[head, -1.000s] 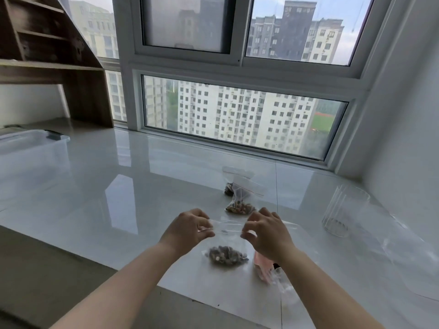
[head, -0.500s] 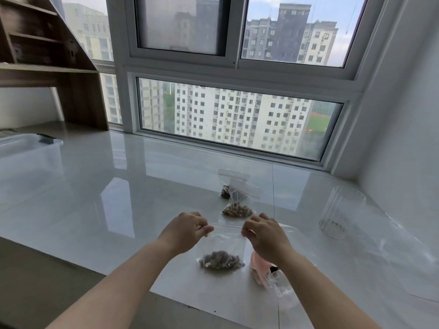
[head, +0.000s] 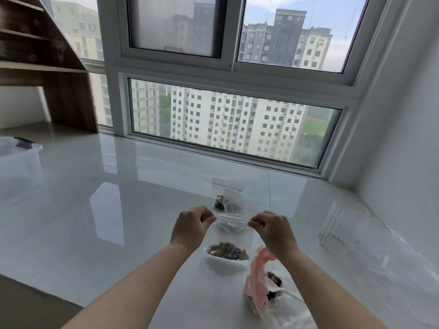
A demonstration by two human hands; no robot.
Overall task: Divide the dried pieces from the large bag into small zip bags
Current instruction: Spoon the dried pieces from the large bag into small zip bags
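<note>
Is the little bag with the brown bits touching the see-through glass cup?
Apart. The head view shows the small zip bag hanging between both hands in the middle, while the glass cup lies far off to the right, with bare white counter between them.

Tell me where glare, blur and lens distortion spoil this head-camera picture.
Head view: daylight from the window puts bright reflections on the glossy white countertop; the wide angle bows the window frame and the wooden shelf; the small zip bag, pinched between left hand and right hand, is slightly smeared; the ribbed glass jar nearly vanishes against the white.
</note>
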